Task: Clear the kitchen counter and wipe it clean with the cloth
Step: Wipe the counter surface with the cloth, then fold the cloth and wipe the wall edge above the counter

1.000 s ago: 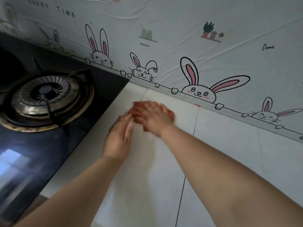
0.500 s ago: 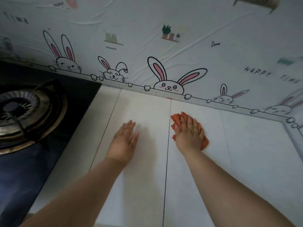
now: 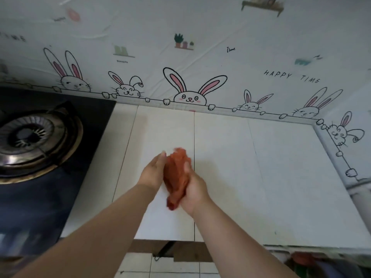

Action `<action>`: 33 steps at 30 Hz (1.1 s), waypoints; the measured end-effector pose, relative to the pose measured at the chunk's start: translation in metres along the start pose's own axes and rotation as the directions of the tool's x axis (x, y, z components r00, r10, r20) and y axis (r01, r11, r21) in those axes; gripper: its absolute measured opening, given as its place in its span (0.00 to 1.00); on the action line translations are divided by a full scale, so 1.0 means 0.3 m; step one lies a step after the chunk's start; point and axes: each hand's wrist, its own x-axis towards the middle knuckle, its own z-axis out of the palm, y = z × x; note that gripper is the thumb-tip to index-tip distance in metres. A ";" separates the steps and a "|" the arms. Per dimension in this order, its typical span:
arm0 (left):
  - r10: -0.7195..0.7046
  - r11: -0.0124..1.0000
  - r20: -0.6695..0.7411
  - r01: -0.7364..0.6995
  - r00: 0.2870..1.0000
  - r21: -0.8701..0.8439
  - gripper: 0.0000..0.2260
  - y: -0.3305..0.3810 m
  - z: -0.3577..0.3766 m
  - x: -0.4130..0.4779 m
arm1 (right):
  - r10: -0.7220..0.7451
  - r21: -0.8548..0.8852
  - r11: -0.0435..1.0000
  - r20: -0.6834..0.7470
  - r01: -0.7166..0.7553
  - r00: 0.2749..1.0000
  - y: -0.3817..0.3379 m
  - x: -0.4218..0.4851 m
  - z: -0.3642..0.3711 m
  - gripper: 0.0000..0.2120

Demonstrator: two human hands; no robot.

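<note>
My right grip [image 3: 194,189] curls round the cloth [image 3: 176,177]; left grip [image 3: 153,173], fingers straight, presses it from nine o'clock. It looks soft and light, best held bunched mid-cloth.

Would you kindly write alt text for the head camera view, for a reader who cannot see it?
Two bare hands hold a bunched orange cloth over a white counter: the right hand grips it, the left hand rests flat against it. A gas stove sits left, rabbit wallpaper behind.
</note>
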 end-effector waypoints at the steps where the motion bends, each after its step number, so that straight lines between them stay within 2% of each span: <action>1: -0.087 0.990 0.019 0.089 0.996 -0.105 0.24 0.011 0.001 -0.010 | 0.037 0.204 0.978 0.037 -0.044 0.999 -0.023 0.001 0.004 0.19; 2: -0.174 0.970 0.054 0.181 0.983 -0.161 0.26 0.018 -0.007 -0.020 | 0.025 0.306 0.951 0.077 -0.047 0.997 -0.046 -0.005 0.012 0.21; 4: -0.266 0.945 0.189 0.294 0.945 -0.143 0.29 0.032 -0.033 -0.044 | -0.049 0.402 0.916 0.116 -0.001 0.992 -0.077 -0.014 0.024 0.20; 5: -0.274 0.942 0.256 0.312 0.927 -0.124 0.28 0.030 -0.043 -0.053 | -0.066 0.401 0.916 0.115 0.014 0.991 -0.075 -0.013 0.025 0.20; 7: -0.219 0.967 0.299 0.247 0.929 -0.060 0.21 0.044 -0.060 -0.073 | -0.057 0.381 0.924 0.142 -0.001 0.988 -0.074 -0.015 0.029 0.21; 9: -0.152 0.988 0.221 0.148 0.963 0.034 0.14 0.067 -0.070 -0.079 | -0.058 0.425 0.905 0.130 -0.003 0.990 -0.091 -0.028 0.052 0.27; 10: -0.118 0.990 0.163 0.103 0.980 0.096 0.12 0.078 -0.078 -0.077 | -0.063 0.447 0.894 0.125 0.000 0.990 -0.109 -0.033 0.067 0.26; 12: -0.050 0.984 0.064 0.038 0.997 0.177 0.07 0.111 -0.099 -0.072 | -0.103 0.449 0.893 0.115 0.041 0.988 -0.141 -0.043 0.086 0.14; 14: -0.008 0.986 -0.012 0.010 1.000 0.165 0.08 0.156 -0.121 -0.071 | -0.121 0.319 0.941 0.005 0.113 0.993 -0.173 -0.062 0.111 0.17; 16: 0.043 0.978 -0.082 -0.026 0.996 0.205 0.09 0.212 -0.139 -0.082 | -0.165 0.149 0.974 -0.063 0.172 0.984 -0.189 -0.067 0.125 0.13; 18: 0.112 0.961 -0.119 -0.077 0.986 0.267 0.10 0.257 -0.148 -0.100 | -0.209 -0.028 0.978 -0.081 0.208 0.975 -0.193 -0.074 0.142 0.15; 21: 0.141 0.967 -0.082 -0.120 0.987 0.226 0.08 0.312 -0.141 -0.120 | -0.122 -0.345 0.923 0.158 0.171 0.980 -0.206 -0.124 0.215 0.24; 23: 0.100 0.994 0.041 -0.102 0.994 0.044 0.08 0.350 -0.133 -0.141 | -0.074 -0.500 0.846 0.239 0.187 0.968 -0.213 -0.141 0.259 0.29; 25: 0.079 0.994 0.143 -0.067 0.987 -0.092 0.13 0.392 -0.139 -0.156 | -0.133 -0.533 0.816 0.201 0.222 0.970 -0.224 -0.130 0.283 0.25; 28: 0.090 0.986 0.199 -0.059 0.976 -0.158 0.20 0.443 -0.162 -0.166 | -0.185 -0.435 0.871 0.139 0.228 0.973 -0.266 -0.115 0.302 0.15; 31: 0.129 0.990 0.186 -0.114 0.974 -0.086 0.17 0.485 -0.163 -0.157 | -0.189 -0.438 0.874 0.090 0.210 0.978 -0.316 -0.095 0.324 0.08; 33: 0.142 0.989 0.149 -0.136 0.979 -0.050 0.15 0.501 -0.158 -0.147 | -0.165 -0.487 0.854 0.078 0.182 0.983 -0.339 -0.074 0.336 0.08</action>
